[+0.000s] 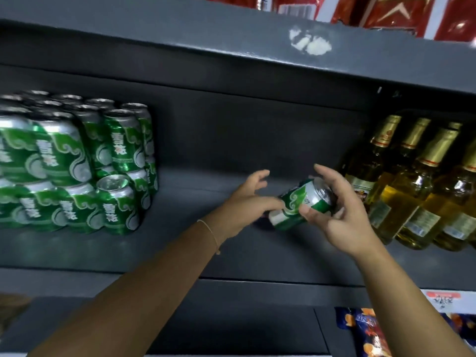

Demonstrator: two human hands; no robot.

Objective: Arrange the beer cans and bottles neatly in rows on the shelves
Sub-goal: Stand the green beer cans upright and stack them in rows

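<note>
A green and silver beer can (301, 204) lies tilted above the dark grey shelf (180, 243), its top pointing up and right. My right hand (337, 212) holds it, thumb across the can's side and fingers curled behind it. My left hand (247, 199) touches the can's lower end with spread, relaxed fingers. Several matching green cans (77, 163) stand stacked in two layers at the shelf's left. Several gold-capped bottles of yellow beer (417, 186) stand in rows at the right.
The shelf's middle, between cans and bottles, is bare dark board. An upper shelf edge (231, 47) overhangs, with red packages (386, 11) on top. Snack bags (365, 331) and a price label (443, 300) sit below at lower right.
</note>
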